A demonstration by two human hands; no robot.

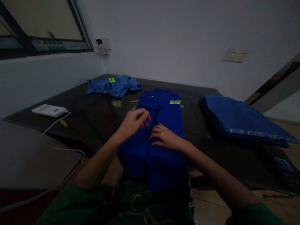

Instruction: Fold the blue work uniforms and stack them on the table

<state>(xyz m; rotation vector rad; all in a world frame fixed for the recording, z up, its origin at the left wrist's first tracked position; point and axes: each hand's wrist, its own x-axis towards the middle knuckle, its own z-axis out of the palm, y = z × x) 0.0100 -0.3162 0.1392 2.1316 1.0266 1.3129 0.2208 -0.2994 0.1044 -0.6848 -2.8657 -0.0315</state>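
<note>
A royal-blue work jacket (pixel 167 122) with yellow-green stripes on its sleeve lies in front of me. Its collar points toward the wall, and its lower end hangs over the table's near edge onto my lap. My left hand (pixel 137 122) hovers above the jacket's left side with fingers loosely bent and apart, slightly blurred, holding nothing. Resting on the jacket's front, close to the middle seam, is my right hand (pixel 165 136), its fingers spread and a little bent on the cloth.
The dark table (pixel 194 115) meets the wall behind. Crumpled blue garment (pixel 117 86) lies at back left; a white device (pixel 49 110) with a cable (pixel 58 149) sits left. To the right are a folded blue bag-like stack (pixel 243 117) and a dark device (pixel 283 165).
</note>
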